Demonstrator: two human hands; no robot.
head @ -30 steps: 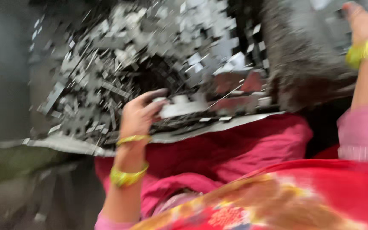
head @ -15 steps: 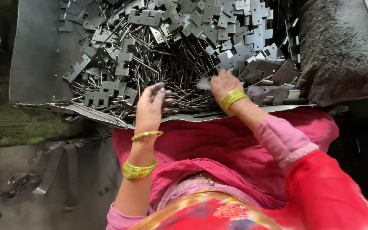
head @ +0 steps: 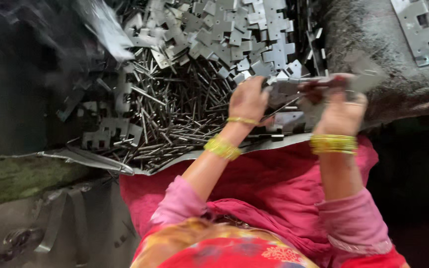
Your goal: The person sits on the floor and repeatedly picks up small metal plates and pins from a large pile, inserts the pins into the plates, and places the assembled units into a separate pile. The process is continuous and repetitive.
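My left hand [head: 247,99] and my right hand [head: 342,113] are raised together above the near edge of a metal sheet tray [head: 100,161]. Between them they grip a flat grey stamped metal plate [head: 294,88]; it is blurred, and a thin pin may be with it. Both wrists carry yellow bangles. Under and left of my left hand lies a heap of thin dark metal pins [head: 179,114]. Farther back is a pile of notched grey plates [head: 234,34].
A dark rough mound [head: 373,44] rises at the right, with a longer punched metal plate [head: 418,30] lying on it. Pink cloth [head: 274,178] covers my lap below the tray. A greenish ledge [head: 21,181] and metal strips [head: 50,228] are at the lower left.
Both hands have left the pin heap and come together to the right, now holding a metal plate between them. The view has shifted and closed in.
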